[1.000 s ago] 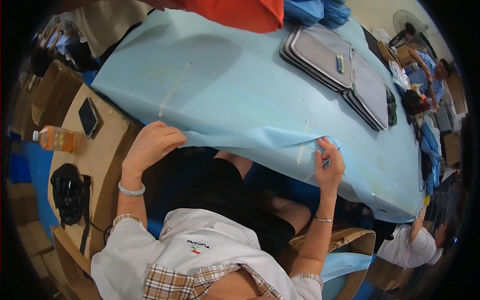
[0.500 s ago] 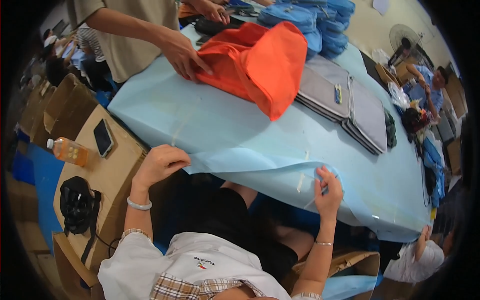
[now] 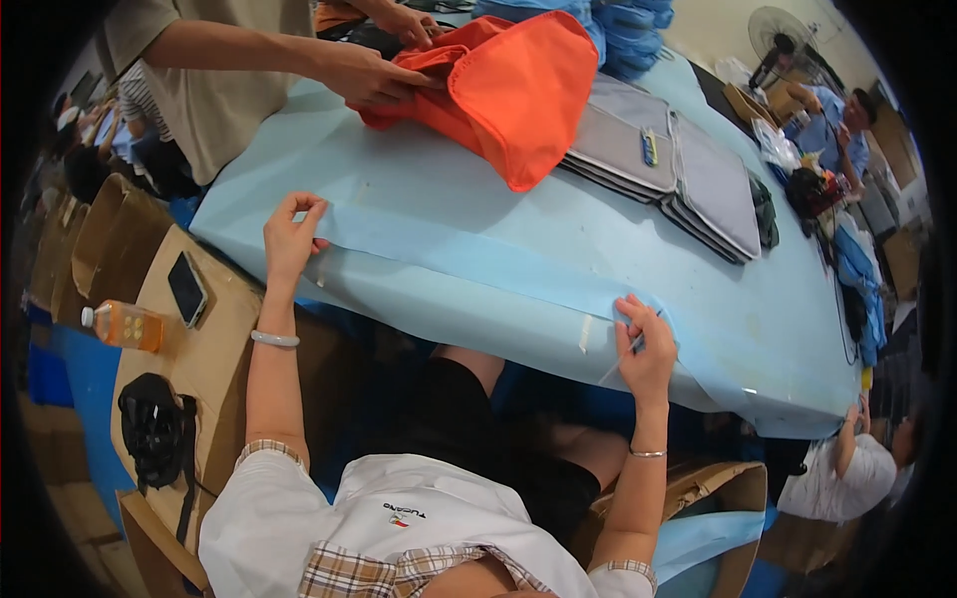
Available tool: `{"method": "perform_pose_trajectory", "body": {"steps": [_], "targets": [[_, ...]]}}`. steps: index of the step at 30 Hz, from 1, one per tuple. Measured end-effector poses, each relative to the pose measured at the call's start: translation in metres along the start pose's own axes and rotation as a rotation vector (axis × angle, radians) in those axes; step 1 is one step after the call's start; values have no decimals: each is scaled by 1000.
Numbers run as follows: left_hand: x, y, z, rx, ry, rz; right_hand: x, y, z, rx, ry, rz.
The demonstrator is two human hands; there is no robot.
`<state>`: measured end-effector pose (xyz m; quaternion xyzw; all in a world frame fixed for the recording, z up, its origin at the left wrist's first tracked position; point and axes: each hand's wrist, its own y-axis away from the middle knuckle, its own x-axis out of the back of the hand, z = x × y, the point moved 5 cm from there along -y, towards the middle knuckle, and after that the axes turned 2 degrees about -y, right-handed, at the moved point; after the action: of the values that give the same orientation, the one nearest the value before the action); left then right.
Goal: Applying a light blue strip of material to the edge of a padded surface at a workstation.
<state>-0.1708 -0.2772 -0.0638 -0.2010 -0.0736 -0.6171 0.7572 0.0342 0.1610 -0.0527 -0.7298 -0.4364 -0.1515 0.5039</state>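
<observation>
A light blue strip of thin fabric (image 3: 469, 261) runs along the near edge of the covered table. My left hand (image 3: 292, 239) pinches its left end just above the tabletop. At the strip's right part, my right hand (image 3: 646, 351) has its fingers closed at the edge. A thin pale stick-like thing (image 3: 610, 373) pokes out from under the right fingers; its kind is unclear. Between my hands the strip lies nearly flat and straight, and past the right hand it trails toward the right corner.
Across the table (image 3: 399, 189), a co-worker's hands hold an orange fabric bag (image 3: 523, 100). Grey padded cases (image 3: 703, 184) lie stacked beside it, near blue bags (image 3: 628, 35). On cardboard at my left are a phone (image 3: 186, 289), an orange drink bottle (image 3: 128, 327) and a black strapped item (image 3: 155, 429).
My left hand has moved away from me, drawing the strip from a loose, twisted state to flat and straight. The right hand stays at its place on the strip. The co-worker's hands shifted on the orange bag.
</observation>
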Motion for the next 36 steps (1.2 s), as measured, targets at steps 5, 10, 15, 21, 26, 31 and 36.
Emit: {"method": "perform_pose_trajectory", "body": {"steps": [5,10,15,21,26,31,36], "targets": [[-5,-4,-7,70,-105,-32,1,3,0,-12,1,-5],[-4,-9,-11,83,-132,-51,0,2,-2,-19,-20,-14],[0,-13,-13,94,-117,-65,-4,-1,-2,-21,-31,-28],[-21,-22,-27,57,-123,-117,9,12,17,-137,-44,-27],[44,-65,-112,-122,-235,-81,-15,4,5,21,-84,29],[17,-55,-82,-9,-209,-118,-2,9,3,3,-75,47],[13,-58,-83,3,-120,-80,0,9,4,21,-49,83]]}}
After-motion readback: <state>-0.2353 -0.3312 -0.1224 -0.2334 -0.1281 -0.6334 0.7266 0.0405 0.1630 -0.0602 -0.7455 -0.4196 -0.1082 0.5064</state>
